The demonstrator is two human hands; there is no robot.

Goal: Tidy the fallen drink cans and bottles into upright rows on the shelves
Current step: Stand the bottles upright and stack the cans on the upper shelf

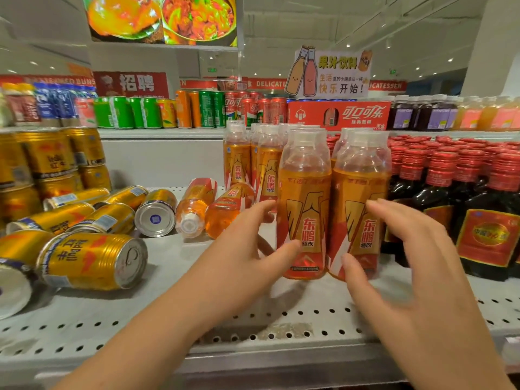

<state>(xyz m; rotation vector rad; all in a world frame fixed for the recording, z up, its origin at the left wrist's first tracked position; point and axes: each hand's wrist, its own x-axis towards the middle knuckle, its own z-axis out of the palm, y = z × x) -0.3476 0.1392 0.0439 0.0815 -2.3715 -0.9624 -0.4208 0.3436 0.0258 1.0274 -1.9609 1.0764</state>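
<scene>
Two orange drink bottles stand upright side by side at the front of the grey shelf (197,305). My left hand (247,249) reaches to the left bottle (305,192), thumb touching its label and fingers spread along its left side. My right hand (408,263) is at the right bottle (360,187), thumb against the lower label and fingers straight and blurred in front of it. More upright orange bottles (239,159) stand in rows behind. Two orange bottles (194,209) (228,209) lie on their sides to the left. Several gold cans (92,260) (156,213) lie fallen further left.
Dark bottles with red caps (489,220) stand in rows right of the orange ones. Stacked gold cans (47,156) fill the back left. The upper shelf holds upright soda cans (197,111) and a red cola carton (337,115). The shelf's perforated front edge runs below my arms.
</scene>
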